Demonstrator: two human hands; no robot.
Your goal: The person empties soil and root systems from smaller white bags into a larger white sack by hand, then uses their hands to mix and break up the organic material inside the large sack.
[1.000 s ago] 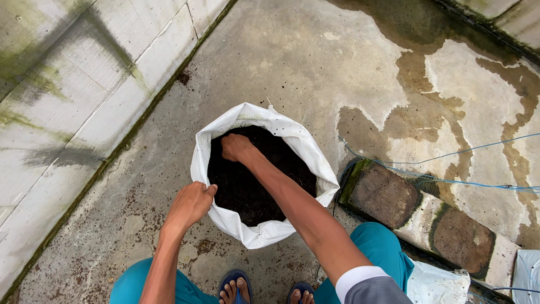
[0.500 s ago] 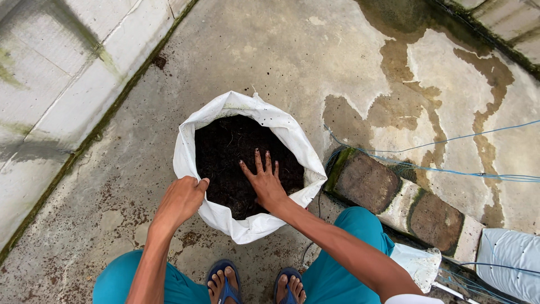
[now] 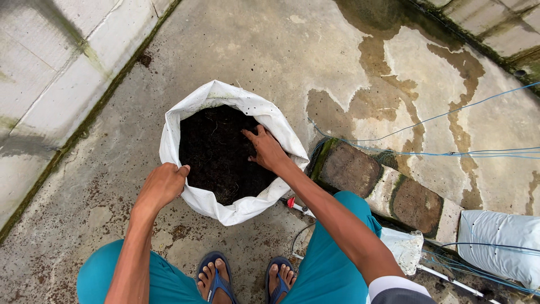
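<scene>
**Bag nearly full, soil being pressed level**

While the left hand (image 3: 163,186) grips the near rim of the white bag (image 3: 225,95), its fingers curled over the fabric and its thumb on the inside, the right hand (image 3: 267,149) lies flat on the soil (image 3: 216,149) with its fingers spread wide and holding nothing. The bag stands upright on the concrete floor (image 3: 270,50) just ahead of the person's sandalled feet (image 3: 247,278), its mouth rolled open. Dark soil, with fine roots or fibres in it, fills the bag to a short way below the rim.

Judged from how things lie, the filling looks mostly done: the soil reaches high inside the bag, and only a narrow band of white wall shows above it at the far side, beyond the right fingertips. The surface under the right palm looks fairly even, while the part nearer the left fingers seems looser and a little lower, so some levelling or firming appears left. Nothing is planted in the soil as far as can be seen, and the mouth is not tied or folded shut.

To the right of the right hand sit mossy bricks (image 3: 382,186), with thin blue cords (image 3: 450,152) running over them. A second white sack (image 3: 498,239) lies well apart, beyond the right elbow. A small red-tipped object (image 3: 291,202) lies on the floor just beside the bag, below the right wrist; what it is cannot be told.
</scene>
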